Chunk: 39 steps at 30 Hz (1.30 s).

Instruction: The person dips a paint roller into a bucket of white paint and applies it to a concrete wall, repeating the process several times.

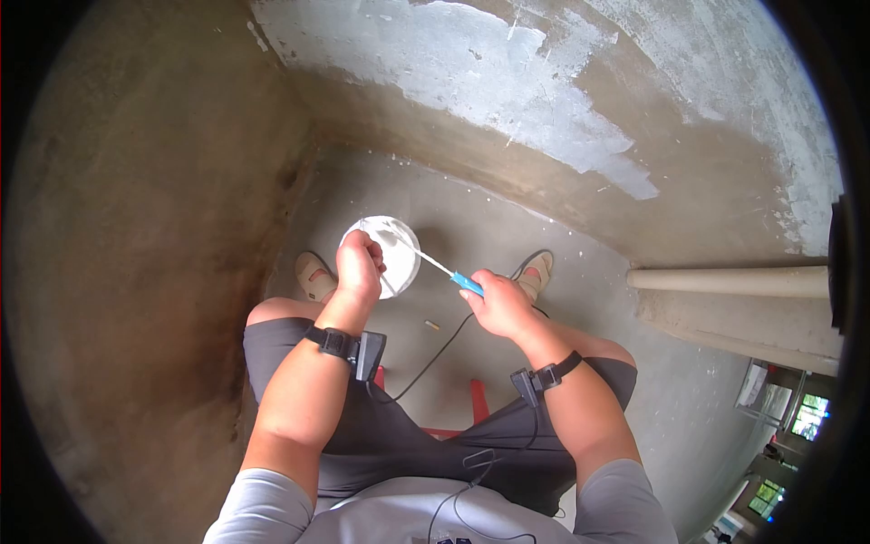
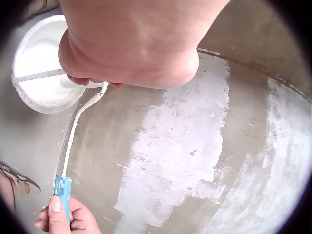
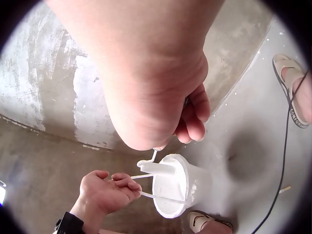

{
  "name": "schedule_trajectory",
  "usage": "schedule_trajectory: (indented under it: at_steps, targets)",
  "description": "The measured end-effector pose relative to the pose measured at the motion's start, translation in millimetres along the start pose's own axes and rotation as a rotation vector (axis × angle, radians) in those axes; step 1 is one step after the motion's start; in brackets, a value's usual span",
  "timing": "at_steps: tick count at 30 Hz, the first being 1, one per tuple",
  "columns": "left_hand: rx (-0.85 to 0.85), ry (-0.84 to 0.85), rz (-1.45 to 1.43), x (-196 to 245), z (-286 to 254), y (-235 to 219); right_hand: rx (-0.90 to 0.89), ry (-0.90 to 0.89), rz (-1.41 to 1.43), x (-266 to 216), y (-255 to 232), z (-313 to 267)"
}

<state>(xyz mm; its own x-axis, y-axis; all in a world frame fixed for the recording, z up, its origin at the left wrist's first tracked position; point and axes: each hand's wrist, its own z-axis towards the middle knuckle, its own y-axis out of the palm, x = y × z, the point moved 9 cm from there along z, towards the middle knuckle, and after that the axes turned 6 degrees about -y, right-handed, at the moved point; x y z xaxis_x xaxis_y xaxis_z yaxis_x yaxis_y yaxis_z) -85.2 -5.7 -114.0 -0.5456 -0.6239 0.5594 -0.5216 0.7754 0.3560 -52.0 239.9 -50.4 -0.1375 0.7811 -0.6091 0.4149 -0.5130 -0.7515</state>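
A white bucket (image 1: 410, 268) with white paint inside stands on the floor between the feet. My left hand (image 1: 361, 265) grips its bail handle (image 3: 163, 198), whose two strands run from the fist to the rim. In my right hand (image 1: 501, 304) is a paint roller, held by its blue handle (image 1: 468, 284) with the thumb along it in the left wrist view. Its paint-coated shaft (image 2: 73, 134) slants toward the bucket. The white roller head (image 3: 158, 168) lies at the bucket's mouth in the right wrist view.
Ahead, a wall (image 1: 562, 100) carries patches of white over bare plaster; another brown wall (image 1: 154, 227) rises at the left. A pale pipe (image 1: 725, 281) runs along the right. Red stool legs (image 1: 478, 399), a black cable (image 1: 426, 367) and a cigarette butt (image 1: 431, 324) are below.
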Motion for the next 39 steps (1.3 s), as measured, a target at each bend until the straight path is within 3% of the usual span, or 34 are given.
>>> schedule_trajectory:
  at_steps: [39]
  targets:
    - [0.038, -0.011, -0.002, -2.6, -0.2, -2.3, 0.057, -0.013, 0.032, -1.8, -1.1, 2.9]
